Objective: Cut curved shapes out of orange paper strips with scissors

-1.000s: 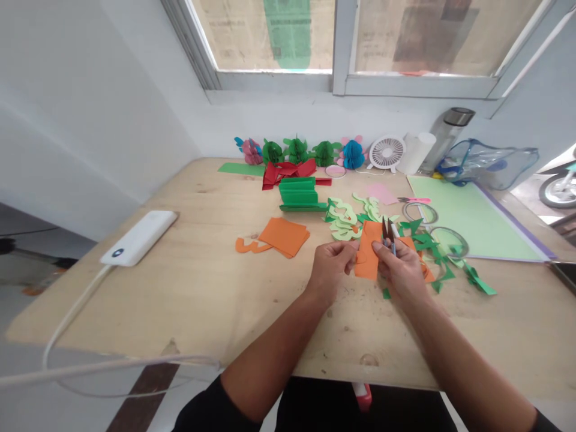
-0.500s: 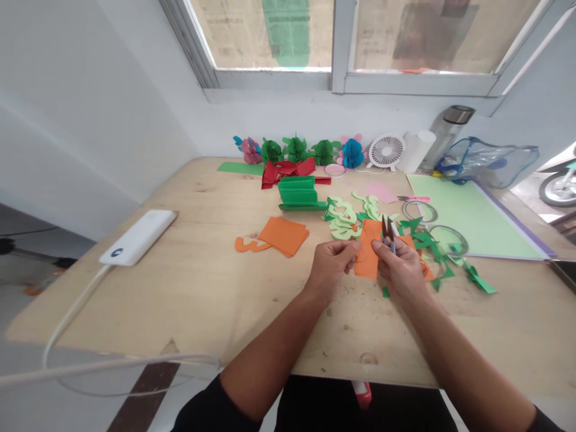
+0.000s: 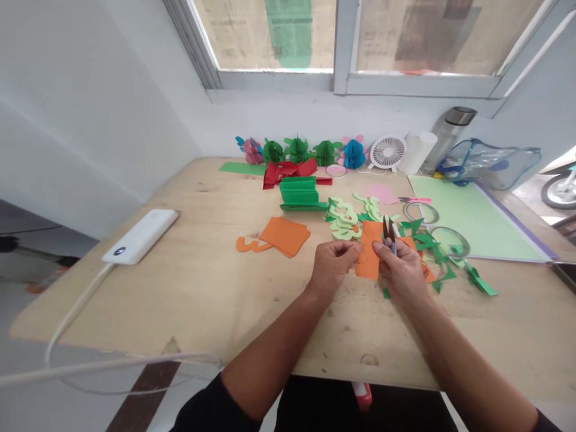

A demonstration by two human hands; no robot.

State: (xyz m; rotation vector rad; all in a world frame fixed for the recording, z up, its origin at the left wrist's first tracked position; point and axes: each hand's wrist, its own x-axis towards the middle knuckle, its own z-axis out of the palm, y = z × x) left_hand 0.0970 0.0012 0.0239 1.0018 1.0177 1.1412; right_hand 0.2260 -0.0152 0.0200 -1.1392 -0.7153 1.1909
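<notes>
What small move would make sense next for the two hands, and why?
Probably, the right hand should turn the scissors toward the orange paper while the left hand steadies it. The left fingertips are at the paper's left edge, the right thumb presses its other side, and the scissors' blades point away beside it rather than across it.

white fan (image 3: 387, 152) beside white roll (image 3: 421, 152), silver-capped bottle (image 3: 449, 135), blue-edged clear bag (image 3: 490, 163)
</notes>
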